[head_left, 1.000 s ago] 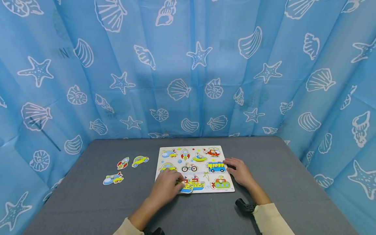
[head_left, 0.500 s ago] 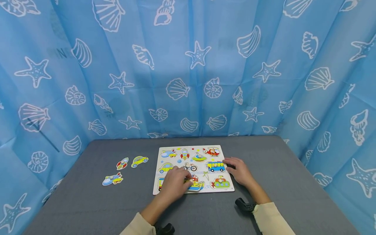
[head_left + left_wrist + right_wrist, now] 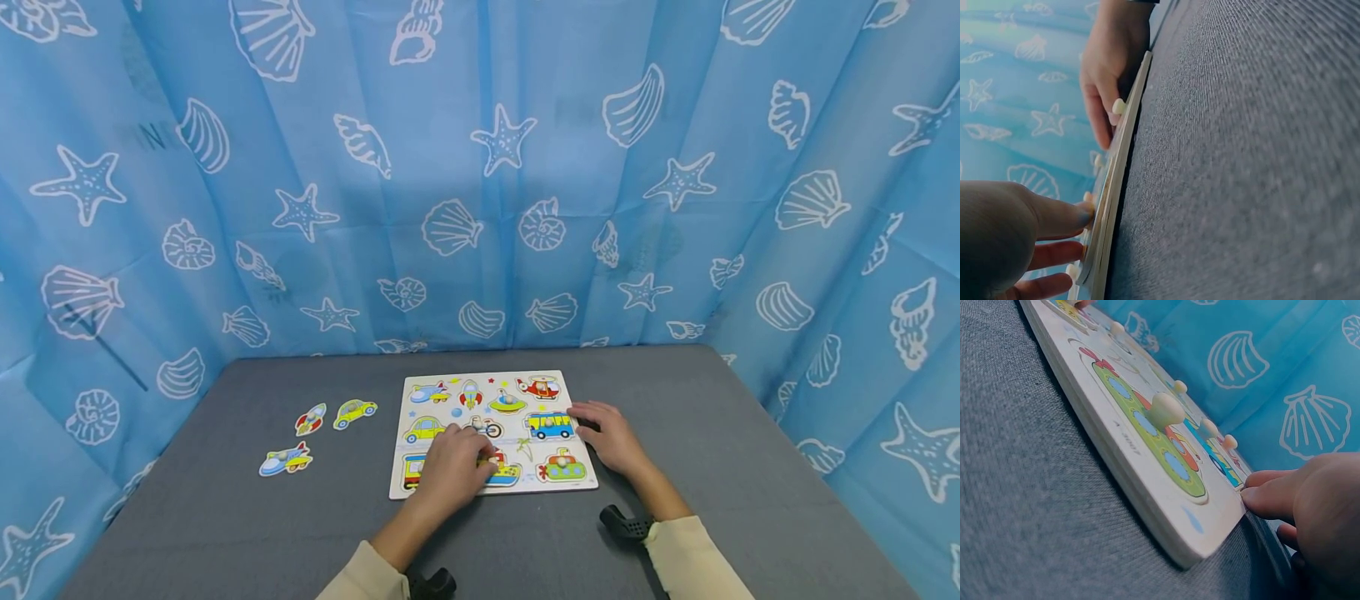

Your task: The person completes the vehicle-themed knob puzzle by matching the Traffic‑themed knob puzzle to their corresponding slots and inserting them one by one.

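A white wooden knob puzzle board [image 3: 525, 482] with vehicle pictures lies on the grey table. Over its front edge, my left hand [image 3: 450, 467] pinches the knob of a ship piece [image 3: 507, 476], which lies over the matching ship picture and is partly hidden by the hand. In the left wrist view, thumb and fingertips meet at a knob low over the board. My right hand [image 3: 611, 437] rests at the board's right edge, fingers fairly straight, the thumb touching the edge in the right wrist view. Near it are a bus piece [image 3: 549, 425] and a green submarine piece [image 3: 1147, 428].
Left of the board lie three loose knob pieces: a rocket [image 3: 311, 420], a yellow car [image 3: 356, 412] and an airplane [image 3: 286, 459]. A helicopter piece [image 3: 538, 387] sits at the board's far right corner. A blue shell-print curtain [image 3: 480, 250] hangs behind the table.
My left hand has moved right along the board, bringing the ship piece from beside the ship picture to over it. My right hand has stayed at the right edge.
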Demonstrator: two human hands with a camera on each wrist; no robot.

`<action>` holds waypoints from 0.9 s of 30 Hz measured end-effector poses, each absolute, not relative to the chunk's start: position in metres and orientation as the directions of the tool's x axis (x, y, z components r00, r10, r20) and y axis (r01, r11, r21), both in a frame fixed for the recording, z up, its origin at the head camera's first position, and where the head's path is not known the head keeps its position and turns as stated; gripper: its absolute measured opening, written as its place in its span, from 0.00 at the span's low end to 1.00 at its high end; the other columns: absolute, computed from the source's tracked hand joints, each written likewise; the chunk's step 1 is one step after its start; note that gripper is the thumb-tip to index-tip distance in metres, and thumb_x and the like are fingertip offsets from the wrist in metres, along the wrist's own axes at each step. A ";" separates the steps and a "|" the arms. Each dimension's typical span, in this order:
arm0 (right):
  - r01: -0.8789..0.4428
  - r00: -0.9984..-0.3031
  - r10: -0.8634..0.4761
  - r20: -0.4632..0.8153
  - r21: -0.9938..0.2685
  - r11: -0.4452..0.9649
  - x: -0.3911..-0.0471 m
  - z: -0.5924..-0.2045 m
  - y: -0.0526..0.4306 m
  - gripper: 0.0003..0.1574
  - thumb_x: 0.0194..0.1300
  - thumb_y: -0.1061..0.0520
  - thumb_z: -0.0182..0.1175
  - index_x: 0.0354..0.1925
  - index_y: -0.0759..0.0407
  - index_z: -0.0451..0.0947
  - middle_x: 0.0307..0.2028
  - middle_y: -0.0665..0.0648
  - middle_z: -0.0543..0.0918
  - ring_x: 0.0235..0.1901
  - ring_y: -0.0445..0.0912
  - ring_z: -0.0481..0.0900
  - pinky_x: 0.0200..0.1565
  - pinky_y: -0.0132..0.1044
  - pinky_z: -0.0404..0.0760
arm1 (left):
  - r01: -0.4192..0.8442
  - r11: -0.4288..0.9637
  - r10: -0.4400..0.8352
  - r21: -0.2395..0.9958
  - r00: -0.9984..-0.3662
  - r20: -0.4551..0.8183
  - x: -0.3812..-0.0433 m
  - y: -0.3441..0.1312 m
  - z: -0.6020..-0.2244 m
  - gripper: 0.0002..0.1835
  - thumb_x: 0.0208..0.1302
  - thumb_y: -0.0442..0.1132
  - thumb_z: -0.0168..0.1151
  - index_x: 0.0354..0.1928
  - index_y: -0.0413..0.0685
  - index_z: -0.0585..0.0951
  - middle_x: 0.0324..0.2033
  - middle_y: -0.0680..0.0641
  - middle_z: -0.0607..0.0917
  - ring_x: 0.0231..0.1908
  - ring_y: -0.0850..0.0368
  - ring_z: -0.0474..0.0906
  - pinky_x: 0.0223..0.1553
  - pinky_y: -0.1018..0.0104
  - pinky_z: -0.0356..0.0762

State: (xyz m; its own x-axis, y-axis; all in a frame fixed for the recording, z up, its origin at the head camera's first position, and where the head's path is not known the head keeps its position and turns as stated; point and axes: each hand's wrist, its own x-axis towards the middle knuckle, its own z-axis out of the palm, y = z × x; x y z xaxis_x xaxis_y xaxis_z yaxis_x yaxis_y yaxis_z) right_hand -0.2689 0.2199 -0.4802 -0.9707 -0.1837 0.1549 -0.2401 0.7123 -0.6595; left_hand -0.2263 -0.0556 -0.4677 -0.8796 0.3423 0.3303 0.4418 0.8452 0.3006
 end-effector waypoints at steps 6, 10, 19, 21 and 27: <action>-0.236 -0.972 -0.182 0.151 -0.661 0.713 -0.268 -0.480 0.220 0.21 0.67 0.66 0.57 0.59 0.66 0.77 0.61 0.66 0.74 0.66 0.65 0.59 0.63 0.65 0.54 | 0.446 0.847 0.347 0.289 -0.876 0.335 -0.225 -0.053 -0.468 0.08 0.53 0.47 0.74 0.32 0.55 0.87 0.25 0.61 0.77 0.29 0.62 0.67 0.34 0.66 0.67; -0.255 -0.967 -0.192 0.167 -0.663 0.704 -0.267 -0.481 0.221 0.21 0.67 0.67 0.58 0.58 0.67 0.77 0.60 0.67 0.75 0.66 0.66 0.59 0.63 0.64 0.54 | 0.441 0.850 0.341 0.287 -0.877 0.337 -0.224 -0.052 -0.469 0.08 0.52 0.47 0.74 0.32 0.55 0.87 0.24 0.61 0.77 0.28 0.62 0.66 0.33 0.66 0.66; -0.313 -0.950 -0.221 0.222 -0.661 0.682 -0.267 -0.482 0.222 0.21 0.66 0.68 0.58 0.57 0.68 0.77 0.59 0.68 0.75 0.65 0.67 0.60 0.63 0.65 0.56 | 0.437 0.852 0.336 0.287 -0.878 0.339 -0.224 -0.051 -0.468 0.08 0.53 0.47 0.74 0.32 0.54 0.89 0.24 0.61 0.78 0.28 0.63 0.67 0.33 0.67 0.66; -0.308 -0.951 -0.218 0.218 -0.662 0.683 -0.267 -0.482 0.222 0.21 0.66 0.68 0.58 0.57 0.68 0.77 0.60 0.67 0.75 0.66 0.67 0.60 0.63 0.65 0.55 | 0.439 0.851 0.335 0.288 -0.877 0.345 -0.224 -0.052 -0.468 0.07 0.53 0.47 0.74 0.32 0.54 0.88 0.24 0.61 0.78 0.28 0.62 0.67 0.32 0.66 0.66; -0.300 -0.954 -0.215 0.209 -0.663 0.686 -0.267 -0.481 0.222 0.21 0.66 0.68 0.58 0.58 0.68 0.77 0.60 0.68 0.75 0.66 0.67 0.59 0.63 0.64 0.55 | 0.439 0.842 0.313 0.315 -0.872 0.376 -0.225 -0.059 -0.466 0.07 0.51 0.45 0.75 0.32 0.55 0.89 0.27 0.60 0.81 0.28 0.62 0.69 0.32 0.66 0.67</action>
State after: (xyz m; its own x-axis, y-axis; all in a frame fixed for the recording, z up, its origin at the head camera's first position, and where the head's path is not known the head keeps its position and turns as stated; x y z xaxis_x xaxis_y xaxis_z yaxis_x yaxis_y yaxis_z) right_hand -0.2668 0.2215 -0.4807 -0.9541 -0.2146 0.2089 -0.2995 0.6861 -0.6630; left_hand -0.2251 -0.0591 -0.4661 -0.8719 0.3134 0.3762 0.4385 0.8416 0.3153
